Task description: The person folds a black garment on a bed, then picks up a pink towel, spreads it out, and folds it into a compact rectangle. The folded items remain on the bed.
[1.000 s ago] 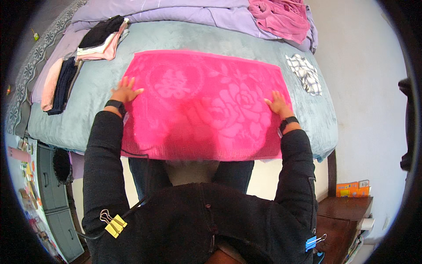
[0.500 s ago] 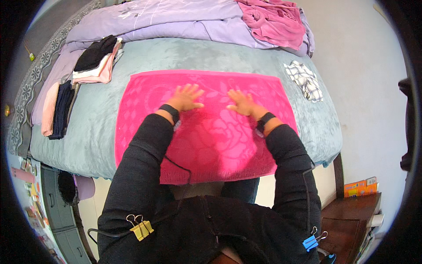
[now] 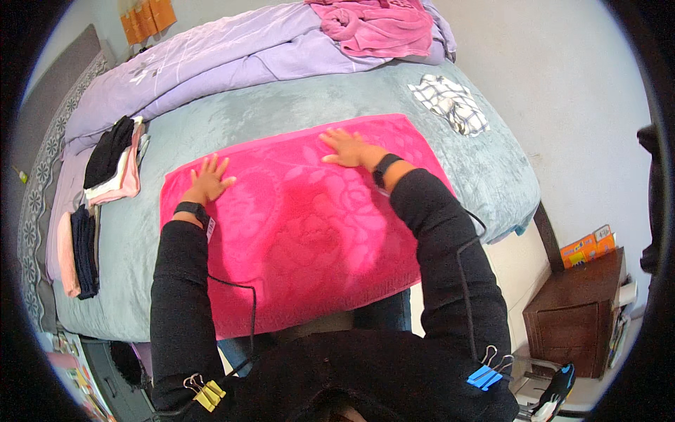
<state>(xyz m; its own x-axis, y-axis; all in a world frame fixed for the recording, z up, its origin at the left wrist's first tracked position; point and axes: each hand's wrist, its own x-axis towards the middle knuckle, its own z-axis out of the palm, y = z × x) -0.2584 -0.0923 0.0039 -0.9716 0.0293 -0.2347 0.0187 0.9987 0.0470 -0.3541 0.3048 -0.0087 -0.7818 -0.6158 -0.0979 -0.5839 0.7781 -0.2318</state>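
Observation:
A bright pink towel point(image 3: 302, 218) with a raised flower pattern lies spread flat over the near edge of the bed. On its left part rests my left hand point(image 3: 208, 181), palm down, fingers spread. My right hand point(image 3: 344, 148) lies flat near the towel's far edge, right of the middle, with its fingers apart. Neither hand grips the cloth. Both wrists carry dark bands, and the black sleeves cover part of the towel's sides.
The bed point(image 3: 260, 98) has a grey-green cover. Folded clothes point(image 3: 109, 162) lie at its left; a checked cloth point(image 3: 450, 104) lies at the right. Behind are a lilac quilt point(image 3: 232, 53) and a pink blanket point(image 3: 383, 28). A brown cabinet point(image 3: 566, 323) stands at the lower right.
My hands have moved apart over the towel: the left one went to the left, the right one toward the far edge. The whole view has turned and shifted.

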